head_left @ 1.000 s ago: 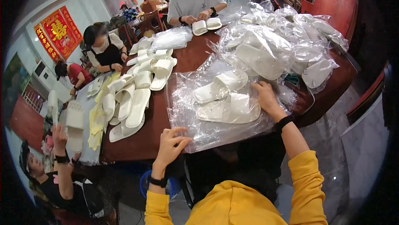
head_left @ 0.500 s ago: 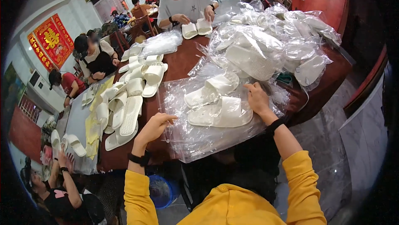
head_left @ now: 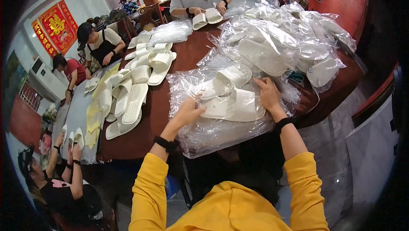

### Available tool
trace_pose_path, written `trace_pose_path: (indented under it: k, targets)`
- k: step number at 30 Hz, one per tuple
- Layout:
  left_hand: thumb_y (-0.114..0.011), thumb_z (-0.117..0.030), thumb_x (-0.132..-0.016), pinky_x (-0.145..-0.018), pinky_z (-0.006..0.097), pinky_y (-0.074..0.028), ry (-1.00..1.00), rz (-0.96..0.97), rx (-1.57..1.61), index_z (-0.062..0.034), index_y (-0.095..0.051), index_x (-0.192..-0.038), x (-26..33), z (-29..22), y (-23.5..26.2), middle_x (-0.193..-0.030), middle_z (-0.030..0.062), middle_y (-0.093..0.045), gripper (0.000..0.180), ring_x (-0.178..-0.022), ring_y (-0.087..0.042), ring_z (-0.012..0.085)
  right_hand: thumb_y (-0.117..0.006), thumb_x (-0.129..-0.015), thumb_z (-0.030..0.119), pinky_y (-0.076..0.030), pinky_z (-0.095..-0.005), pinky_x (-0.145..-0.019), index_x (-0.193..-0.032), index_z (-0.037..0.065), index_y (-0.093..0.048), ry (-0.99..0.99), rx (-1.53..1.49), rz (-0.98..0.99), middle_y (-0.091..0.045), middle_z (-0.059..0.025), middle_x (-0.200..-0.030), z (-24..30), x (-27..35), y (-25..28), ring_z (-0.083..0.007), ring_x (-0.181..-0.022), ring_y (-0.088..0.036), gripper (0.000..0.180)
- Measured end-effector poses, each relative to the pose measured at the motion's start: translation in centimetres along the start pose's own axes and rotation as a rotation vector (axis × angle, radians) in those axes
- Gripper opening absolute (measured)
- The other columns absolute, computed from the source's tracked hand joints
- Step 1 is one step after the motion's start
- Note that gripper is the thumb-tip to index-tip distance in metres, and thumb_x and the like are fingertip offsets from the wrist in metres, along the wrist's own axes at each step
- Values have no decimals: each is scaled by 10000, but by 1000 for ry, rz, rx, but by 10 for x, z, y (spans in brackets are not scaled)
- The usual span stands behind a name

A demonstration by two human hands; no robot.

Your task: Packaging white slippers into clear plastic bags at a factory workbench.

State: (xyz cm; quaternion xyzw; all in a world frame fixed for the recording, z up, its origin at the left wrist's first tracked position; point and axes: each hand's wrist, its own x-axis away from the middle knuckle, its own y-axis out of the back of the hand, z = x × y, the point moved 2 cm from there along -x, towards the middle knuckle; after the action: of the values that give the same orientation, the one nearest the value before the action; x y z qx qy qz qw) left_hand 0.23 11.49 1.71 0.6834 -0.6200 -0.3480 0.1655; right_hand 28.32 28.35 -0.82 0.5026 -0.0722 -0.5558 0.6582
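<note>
A pair of white open-toed slippers lies side by side, soles down, on flat clear plastic bags (head_left: 194, 141) in front of me. The near slipper (head_left: 238, 108) and the far slipper (head_left: 226, 84) both point to the right. My left hand (head_left: 186, 111) is at their left ends, thumb and fingers apart, with the thumb next to the near slipper. At the right ends is my right hand (head_left: 269, 94), its fingers stretched toward the slippers' edges. Whether either hand presses on the slippers is hard to make out.
Bagged slippers (head_left: 264, 54) form a heap at the far right. Loose white slippers (head_left: 135, 103) are piled on the brown tabletop (head_left: 162, 111) to the left, beside yellow sheets (head_left: 92, 124). Across the table, a person (head_left: 198, 1) handles two slippers; other people sit along the left.
My left hand has moved right, from the edge of the bags to the slippers' left ends. My right hand stays at their right ends. The view has shifted slightly.
</note>
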Motion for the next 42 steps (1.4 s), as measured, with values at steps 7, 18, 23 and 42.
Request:
trace_pose_path:
  k: [7, 18, 23, 42]
  targets:
    - [-765, -197, -730, -1002, 375, -427, 140, 83, -461, 23, -480, -1354, 10, -17, 4, -1289, 257, -544, 720, -1188, -540, 351, -450, -862, 38, -478, -428, -928, -1224, 279, -644, -17, 30, 17, -577, -52, -1207, 2, 1, -1, -306, -1080, -558, 477]
    - [-752, -114, -698, -1044, 369, -384, 45, 111, -159, 13, -430, -1397, 17, -37, 0, -1296, 276, -527, 780, -1210, -513, 360, -478, -837, 26, -484, -397, -914, -1236, 260, -635, 32, 3, -14, -600, -19, -1190, -6, -2, -5, -283, -1047, -571, 489]
    - [-718, -105, -724, -1074, 386, -344, -56, 93, -175, 5, -370, -1439, 12, -30, 1, -1310, 249, -507, 803, -1223, -476, 361, -473, -841, 25, -475, -390, -923, -1229, 253, -641, 58, -17, -5, -602, -22, -1195, -6, -4, -8, -282, -1057, -570, 481]
    - [-674, -136, -847, -829, 279, -464, 499, -335, 390, -11, -595, -1226, 57, -10, 14, -1067, 86, -614, 407, -940, -570, 155, -492, -843, 67, -484, -419, -912, -1280, 253, -601, 33, 37, -18, -580, -44, -1227, -16, 0, -5, -288, -1084, -564, 487]
